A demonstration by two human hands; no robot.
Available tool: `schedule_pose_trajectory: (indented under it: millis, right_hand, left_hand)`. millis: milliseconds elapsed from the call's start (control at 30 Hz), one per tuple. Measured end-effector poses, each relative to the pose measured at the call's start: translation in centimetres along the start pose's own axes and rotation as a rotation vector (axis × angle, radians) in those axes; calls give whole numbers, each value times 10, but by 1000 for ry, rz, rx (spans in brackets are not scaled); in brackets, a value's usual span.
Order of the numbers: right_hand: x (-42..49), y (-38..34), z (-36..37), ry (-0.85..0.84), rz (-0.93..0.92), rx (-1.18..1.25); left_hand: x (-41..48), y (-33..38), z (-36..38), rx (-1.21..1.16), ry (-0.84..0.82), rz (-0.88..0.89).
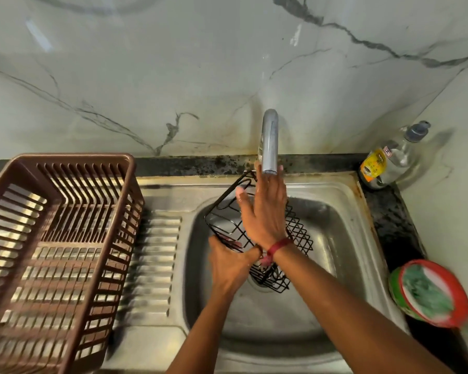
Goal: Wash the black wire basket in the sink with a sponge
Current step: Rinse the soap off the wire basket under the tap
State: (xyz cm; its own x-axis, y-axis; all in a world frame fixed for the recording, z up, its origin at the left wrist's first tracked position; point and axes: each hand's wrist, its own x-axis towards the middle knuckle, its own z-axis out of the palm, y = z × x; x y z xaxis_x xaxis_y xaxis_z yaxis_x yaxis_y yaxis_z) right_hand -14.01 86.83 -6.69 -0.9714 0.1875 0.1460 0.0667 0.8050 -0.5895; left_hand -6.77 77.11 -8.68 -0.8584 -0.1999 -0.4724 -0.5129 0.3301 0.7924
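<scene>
The black wire basket (299, 233) lies tilted in the sink (281, 319) below the tap (270, 147). The left hand (227, 268) grips its near rim; the right hand (264, 211) rests flat over it, fingers straight, grasping nothing. The sponge (427, 292) waits well apart to the right, nearer the right hand

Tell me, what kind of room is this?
Most likely a kitchen: a steel sink under a metal tap, a brown dish rack beside it, and a bottle in the counter corner.
</scene>
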Motion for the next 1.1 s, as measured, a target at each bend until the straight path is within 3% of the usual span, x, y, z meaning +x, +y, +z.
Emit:
schedule_pose_trajectory:
  millis: [267,500,633,700,900,1100]
  right_hand:
    - [-14,6,-10,-183,-396,-132]
    - [-19,18,-4,-209,-254,-99]
    - [-47,26,-2,-313,-525,-262]
    - [-41,32,0,-303,-505,-269]
    - [-30,40,1,-248,-179,-168]
    - [-71,49,6,-245,-317,-148]
  left_hand:
    - [-10,5,-3,-102,75,-25]
    - [-6,4,3,-322,63,-140]
    - [1,-4,1,-433,87,-214]
    - [0,-3,1,-451,106,-223]
    - [6,-11,6,-478,168,-243]
    - [8,-13,3,-529,208,-232]
